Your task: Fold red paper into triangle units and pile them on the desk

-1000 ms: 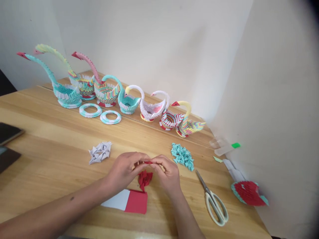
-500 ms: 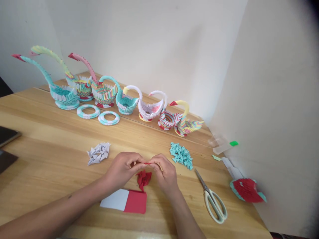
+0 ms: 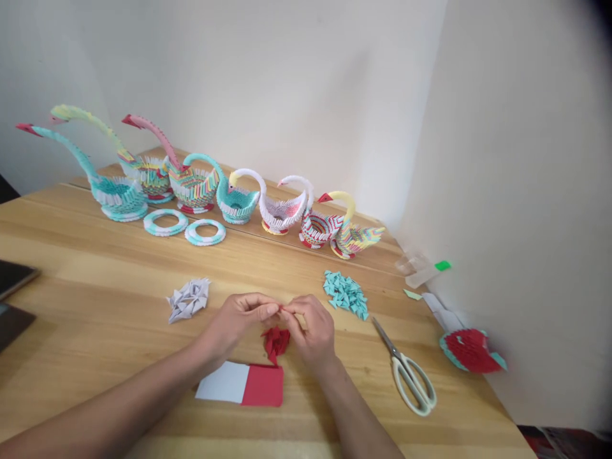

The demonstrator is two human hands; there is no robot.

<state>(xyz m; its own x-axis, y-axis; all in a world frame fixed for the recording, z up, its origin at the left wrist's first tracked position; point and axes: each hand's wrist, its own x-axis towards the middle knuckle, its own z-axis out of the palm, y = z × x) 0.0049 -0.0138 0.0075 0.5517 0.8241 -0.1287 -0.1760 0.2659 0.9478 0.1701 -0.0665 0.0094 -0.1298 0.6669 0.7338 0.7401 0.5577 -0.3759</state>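
Observation:
My left hand (image 3: 238, 320) and my right hand (image 3: 312, 329) meet at the fingertips above the wooden table (image 3: 95, 280), both pinching one small red paper piece (image 3: 283, 310). Just below the fingers lies a little heap of folded red pieces (image 3: 276, 342). A stack of red paper with a white sheet (image 3: 241, 389) lies nearer to me. A pile of white folded pieces (image 3: 188, 298) sits left of my left hand. A pile of teal folded pieces (image 3: 345, 292) sits right of my right hand.
Several paper swans (image 3: 191, 182) line the table's back edge, with two teal rings (image 3: 184, 227) in front. Scissors (image 3: 406, 371) lie at the right. A red and teal paper piece (image 3: 470, 350) sits by the wall. Dark flat objects (image 3: 12, 293) lie at the left edge.
My fingertips have drawn closer together on the red piece. The view has tipped slightly, so everything on the table sits a little lower and further left.

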